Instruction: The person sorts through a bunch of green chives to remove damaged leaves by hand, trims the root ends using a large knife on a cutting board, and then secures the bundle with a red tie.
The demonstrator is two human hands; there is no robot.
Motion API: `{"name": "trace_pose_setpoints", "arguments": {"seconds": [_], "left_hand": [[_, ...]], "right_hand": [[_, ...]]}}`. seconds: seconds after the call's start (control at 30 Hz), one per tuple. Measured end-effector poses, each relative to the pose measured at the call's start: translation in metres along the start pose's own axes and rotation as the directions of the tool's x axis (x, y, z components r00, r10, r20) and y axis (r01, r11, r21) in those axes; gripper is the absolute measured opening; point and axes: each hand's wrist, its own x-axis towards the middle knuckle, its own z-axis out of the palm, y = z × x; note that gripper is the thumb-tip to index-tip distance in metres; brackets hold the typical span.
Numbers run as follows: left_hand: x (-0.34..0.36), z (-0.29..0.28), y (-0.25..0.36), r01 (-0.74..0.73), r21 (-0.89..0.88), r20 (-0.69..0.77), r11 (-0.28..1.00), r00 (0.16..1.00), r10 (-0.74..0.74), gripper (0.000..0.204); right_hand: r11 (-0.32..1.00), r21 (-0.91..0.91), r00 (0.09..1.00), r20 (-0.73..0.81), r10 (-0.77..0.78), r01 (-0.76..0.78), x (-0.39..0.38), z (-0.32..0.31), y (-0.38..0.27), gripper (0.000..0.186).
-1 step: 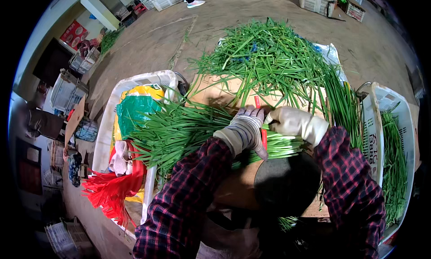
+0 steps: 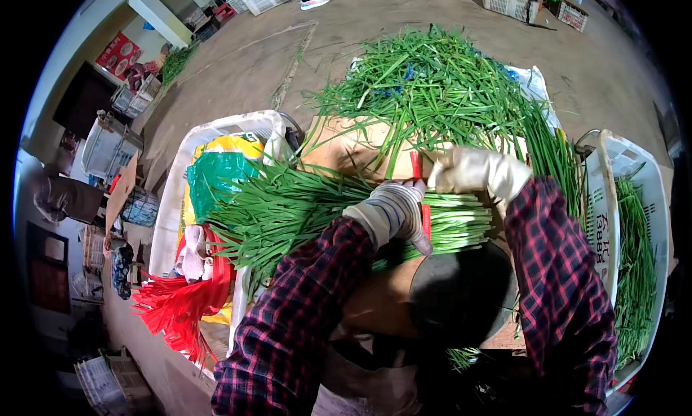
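A thick bunch of green chives [image 2: 288, 207] lies sideways on the board [image 2: 346, 149], its leaves to the left and its pale stems to the right. My left hand [image 2: 395, 208], in a striped knit glove, is closed over the bunch. Beside its fingers a narrow red strap [image 2: 426, 221] crosses the stems, and one end sticks up beyond the bunch. Just above the stems, my right hand [image 2: 472, 173] in a cream glove is curled and slightly blurred. Its fingers are near the strap's raised end; whatever they hold is hidden.
Loose chives form a big pile [image 2: 440, 92] at the board's far side. On the left, a white crate [image 2: 169, 221] holds a yellow-green sack [image 2: 220, 182] and red strips [image 2: 180, 311]. Another white crate [image 2: 605, 207] with chives stands right. A dark round pad [image 2: 461, 293] is close to me.
My right hand has lifted a little off the bunch and strap, uncovering more of the pale stems. My left hand stays on the bunch, and the strap's raised end shows more clearly.
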Motion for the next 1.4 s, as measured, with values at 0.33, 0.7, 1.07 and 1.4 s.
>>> {"name": "trace_pose_setpoints", "arguments": {"seconds": [0.33,0.7,1.07,1.4], "left_hand": [[-0.03,0.024,0.034,-0.056,0.005,-0.275,0.998,0.96,0.055,0.093],[-0.086,0.04,0.12,-0.365,0.143,-0.326,0.92,0.86,0.392,0.071],[-0.088,0.076,0.139,-0.183,0.059,-0.453,0.981,0.871,0.19,0.107],[-0.071,0.103,0.132,-0.174,0.322,-0.559,0.931,0.758,0.335,0.05]], "right_hand": [[0.97,0.079,0.9,-0.362,0.243,-0.23,0.027,0.033,0.026,0.043],[0.899,0.399,0.659,-0.63,0.412,-0.181,-0.193,0.078,-0.061,0.016],[0.959,0.281,0.406,-0.874,0.266,-0.025,-0.209,0.129,-0.035,0.014],[0.934,-0.314,0.431,-0.876,-0.216,-0.171,-0.215,0.176,-0.054,0.011]]}}
